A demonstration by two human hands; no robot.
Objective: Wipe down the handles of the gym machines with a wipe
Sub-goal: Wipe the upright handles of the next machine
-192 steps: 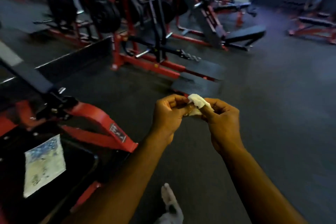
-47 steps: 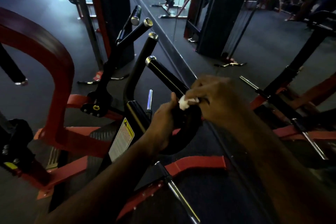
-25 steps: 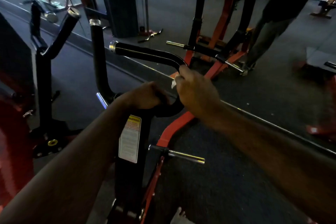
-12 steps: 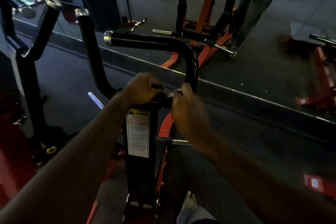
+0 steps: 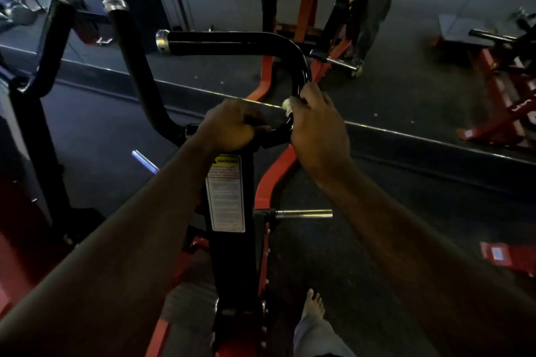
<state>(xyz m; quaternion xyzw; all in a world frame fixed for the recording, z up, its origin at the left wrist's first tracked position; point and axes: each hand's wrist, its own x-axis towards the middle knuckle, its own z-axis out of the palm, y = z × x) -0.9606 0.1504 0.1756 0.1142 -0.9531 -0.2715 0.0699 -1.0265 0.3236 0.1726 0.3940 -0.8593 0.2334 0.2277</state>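
Note:
A black curved machine handle (image 5: 232, 43) with a silver end cap runs left to right, then bends down toward me. My right hand (image 5: 317, 127) grips the lower bend of that handle, with a small white wipe (image 5: 287, 105) pressed between fingers and bar; only a corner of the wipe shows. My left hand (image 5: 230, 127) grips the black bar at the top of the machine's upright post (image 5: 229, 240), just left of my right hand. A second black handle (image 5: 130, 58) rises on the left.
A white warning label (image 5: 226, 194) is on the post. A chrome peg (image 5: 303, 213) sticks out to the right. Red frame parts (image 5: 274, 171) lie below. A mirror wall ahead reflects a standing person (image 5: 374, 6). My bare foot (image 5: 311, 303) is on the dark floor.
The right hand with the wipe has slid slightly up the handle's bend and to the right. The left hand keeps its grip on the bar.

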